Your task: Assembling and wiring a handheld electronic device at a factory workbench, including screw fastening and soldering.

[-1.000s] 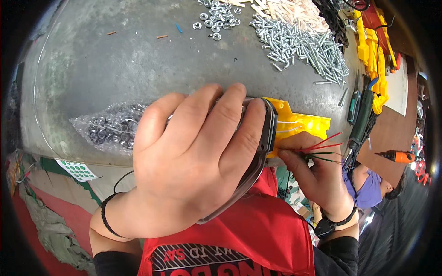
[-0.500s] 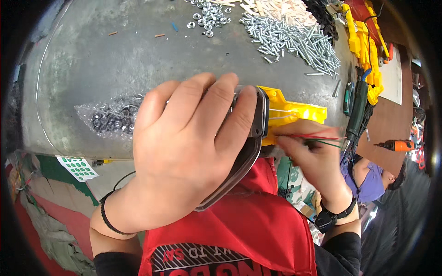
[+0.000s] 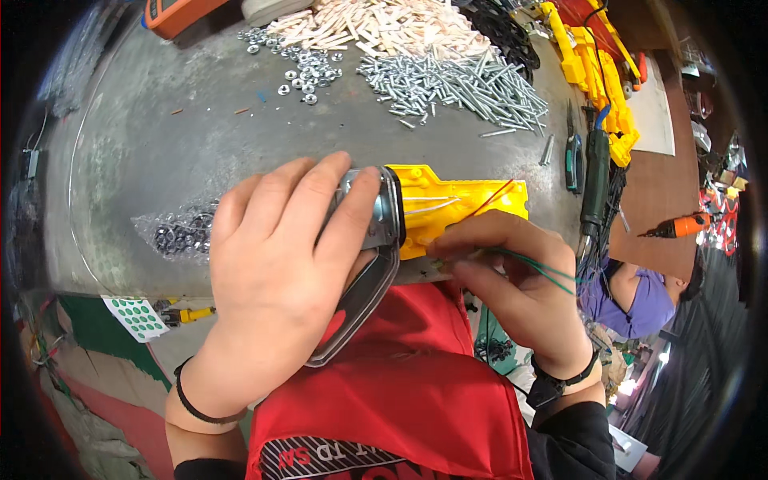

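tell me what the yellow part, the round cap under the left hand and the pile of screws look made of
Yellow housing: looks like moulded plastic, matte and evenly coloured with ribbed edges. Round cap under the left hand: probably metal, grey with a dull sheen and bright glints. Screws: likely plated steel, silvery and shiny. The right hand pinches thin wires, seemingly plastic-coated in green.

the right hand (image 3: 512, 280) has slid from beside the yellow housing (image 3: 456, 210) onto its near edge, pinching the green wires (image 3: 544, 270).

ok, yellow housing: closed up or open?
Open. The yellow housing lies with its inside facing up, red and white wires exposed, no cover on it.
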Tool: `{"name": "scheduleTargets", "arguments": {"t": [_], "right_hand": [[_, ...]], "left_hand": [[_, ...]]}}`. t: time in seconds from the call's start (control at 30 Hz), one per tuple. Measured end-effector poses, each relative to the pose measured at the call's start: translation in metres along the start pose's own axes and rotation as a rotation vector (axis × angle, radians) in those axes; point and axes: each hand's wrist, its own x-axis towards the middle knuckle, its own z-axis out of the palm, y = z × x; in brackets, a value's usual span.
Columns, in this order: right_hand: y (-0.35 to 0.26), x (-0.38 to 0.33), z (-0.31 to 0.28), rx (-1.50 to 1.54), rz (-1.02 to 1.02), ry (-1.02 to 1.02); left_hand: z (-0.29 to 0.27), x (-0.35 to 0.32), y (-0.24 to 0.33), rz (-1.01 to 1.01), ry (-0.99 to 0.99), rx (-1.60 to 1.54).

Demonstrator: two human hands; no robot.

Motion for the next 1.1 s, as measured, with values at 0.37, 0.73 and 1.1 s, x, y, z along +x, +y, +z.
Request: {"name": "scheduleTargets", "arguments": {"t": [0.37, 0.73, 1.1], "right_hand": [[0.029, 0.016, 0.008, -0.489, -0.489, 0.129], [0.034, 0.017, 0.01, -0.495, -0.48, 0.052], [0.033, 0.018, 0.024, -0.533, -0.468, 0.138]], "left_hand": [[0.003, 0.001, 0.001, 0.019, 0.003, 0.057], [0.002, 0.001, 0.0, -0.001, -0.02, 0.058], [-0.002, 0.002, 0.001, -0.015, -0.058, 0.043]]}}
